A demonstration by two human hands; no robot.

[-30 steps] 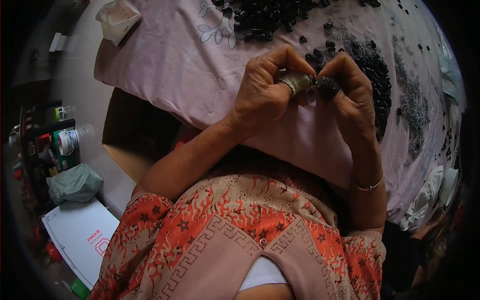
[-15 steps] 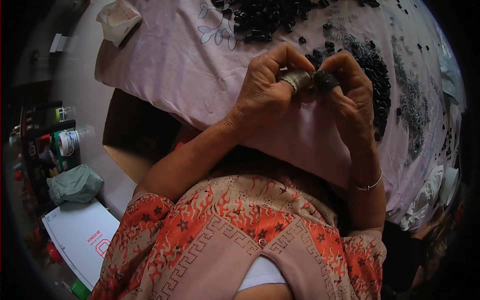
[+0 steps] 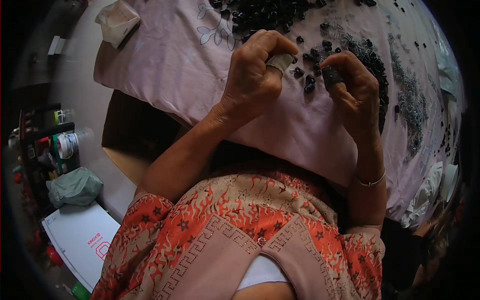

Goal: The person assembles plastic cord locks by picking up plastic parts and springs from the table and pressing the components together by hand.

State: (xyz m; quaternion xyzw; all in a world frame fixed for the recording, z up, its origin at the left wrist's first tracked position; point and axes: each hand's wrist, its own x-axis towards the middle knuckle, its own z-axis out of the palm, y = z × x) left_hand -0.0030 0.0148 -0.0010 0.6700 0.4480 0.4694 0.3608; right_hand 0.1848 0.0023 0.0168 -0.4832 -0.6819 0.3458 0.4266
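One black piece [image 3: 309,88] lies at eight o'clock from fingers of right hand [image 3: 357,82], nearer than left hand [image 3: 256,70]; both curled, whether grasping I cannot tell

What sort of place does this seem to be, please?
Probably an informal home workspace: a pink patterned cloth is spread with small black pieces and what look like springs, beside an open cardboard box.
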